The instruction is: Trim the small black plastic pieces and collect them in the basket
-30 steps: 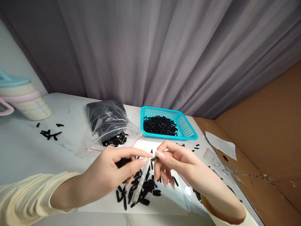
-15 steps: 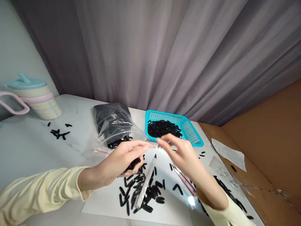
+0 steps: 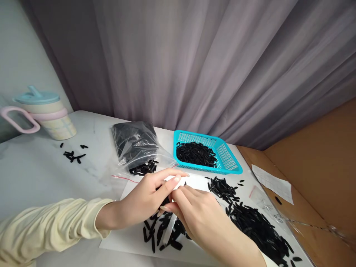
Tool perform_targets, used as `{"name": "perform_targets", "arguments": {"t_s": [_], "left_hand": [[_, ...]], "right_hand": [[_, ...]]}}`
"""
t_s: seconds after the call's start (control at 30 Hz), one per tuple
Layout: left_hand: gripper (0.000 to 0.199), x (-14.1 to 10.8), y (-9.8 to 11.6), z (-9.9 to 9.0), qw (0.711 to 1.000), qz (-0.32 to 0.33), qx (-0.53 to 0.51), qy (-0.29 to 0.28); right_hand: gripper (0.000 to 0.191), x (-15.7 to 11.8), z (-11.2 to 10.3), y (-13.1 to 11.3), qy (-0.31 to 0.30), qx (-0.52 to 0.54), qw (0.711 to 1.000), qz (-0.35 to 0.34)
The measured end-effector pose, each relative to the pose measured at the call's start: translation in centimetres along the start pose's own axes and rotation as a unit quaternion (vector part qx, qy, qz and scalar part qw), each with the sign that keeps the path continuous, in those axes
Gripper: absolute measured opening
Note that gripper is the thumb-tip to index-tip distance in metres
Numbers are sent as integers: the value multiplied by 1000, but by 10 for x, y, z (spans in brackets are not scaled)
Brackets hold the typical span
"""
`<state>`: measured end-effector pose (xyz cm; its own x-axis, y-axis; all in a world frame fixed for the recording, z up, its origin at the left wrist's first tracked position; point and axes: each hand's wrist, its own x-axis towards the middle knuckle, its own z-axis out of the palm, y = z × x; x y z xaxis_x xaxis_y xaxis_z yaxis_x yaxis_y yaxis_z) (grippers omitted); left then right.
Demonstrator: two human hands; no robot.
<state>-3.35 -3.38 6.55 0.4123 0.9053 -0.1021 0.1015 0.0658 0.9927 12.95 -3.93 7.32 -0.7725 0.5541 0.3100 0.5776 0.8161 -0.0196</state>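
My left hand [image 3: 151, 193] is cupped, its fingers curled round a bunch of small black elongated pieces that shows only in slivers. Against its palm side, my right hand [image 3: 198, 211] brings its bent fingers together; what they pinch, if anything, is hidden. Beneath both hands lies a white sheet of paper [image 3: 125, 237] with loose black pieces [image 3: 151, 237] scattered on it. A pale pencil-shaped stick [image 3: 168, 231] rests among them, mostly covered by my right hand.
Behind my hands stand a clear zip bag of black pieces [image 3: 136, 141] and a turquoise basket [image 3: 230, 163] holding more. A heap of black pieces [image 3: 256, 226] lies at the right. At the left is a tumbler [image 3: 59, 124]; a paper slip [image 3: 274, 181] lies right.
My right hand has moved down and left, from above the paper to my left hand's palm, its fingers closing in. It now covers the scissors and uncovers the right-hand heap.
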Motion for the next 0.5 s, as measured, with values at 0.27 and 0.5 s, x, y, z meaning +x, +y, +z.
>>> {"name": "perform_targets", "arguments": {"t_s": [0.27, 0.5], "left_hand": [[39, -1, 2, 0, 997, -3, -60, -40], [39, 1, 10, -4, 992, -14, -100, -70]], "right_hand": [[35, 2, -8, 5, -12, -73, 994, -75], [36, 0, -12, 10, 20, -59, 994, -87]]}}
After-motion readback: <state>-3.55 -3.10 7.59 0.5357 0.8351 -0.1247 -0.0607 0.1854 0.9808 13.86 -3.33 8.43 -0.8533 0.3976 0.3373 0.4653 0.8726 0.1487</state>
